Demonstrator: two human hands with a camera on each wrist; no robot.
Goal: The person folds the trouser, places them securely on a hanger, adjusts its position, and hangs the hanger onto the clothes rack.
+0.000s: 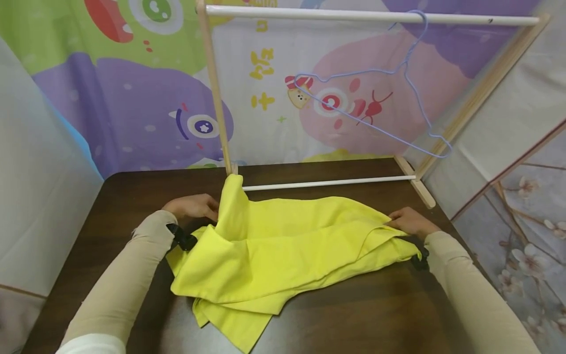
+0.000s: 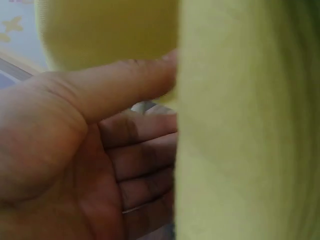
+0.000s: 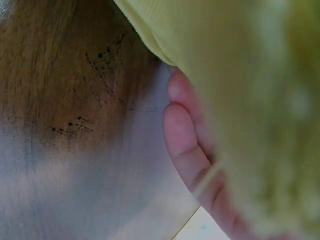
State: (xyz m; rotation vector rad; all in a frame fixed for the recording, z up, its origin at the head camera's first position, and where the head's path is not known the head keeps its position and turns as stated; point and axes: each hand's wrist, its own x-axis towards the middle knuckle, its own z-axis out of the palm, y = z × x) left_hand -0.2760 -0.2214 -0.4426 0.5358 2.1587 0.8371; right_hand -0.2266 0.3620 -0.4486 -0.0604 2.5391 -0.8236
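Note:
A yellow garment [image 1: 300,246] lies bunched and partly folded on the table, so its exact kind cannot be told. At its left end a fold stands up, and my left hand [image 1: 194,206] holds the cloth there from behind. In the left wrist view the thumb [image 2: 125,87] and fingers [image 2: 145,160] run in behind the yellow cloth, which hides the fingertips. My right hand [image 1: 411,222] pinches the garment's right edge. The right wrist view shows its fingers [image 3: 182,135] under the fabric, with the rest of that hand covered.
Behind the garment stands a wooden rack [image 1: 216,98] with a white top rail [image 1: 331,14] and a low white bar [image 1: 327,184]. A blue wire hanger [image 1: 376,71] hangs from the rail. The dark table [image 1: 353,314] backs onto a cartoon-printed curtain [image 1: 146,98].

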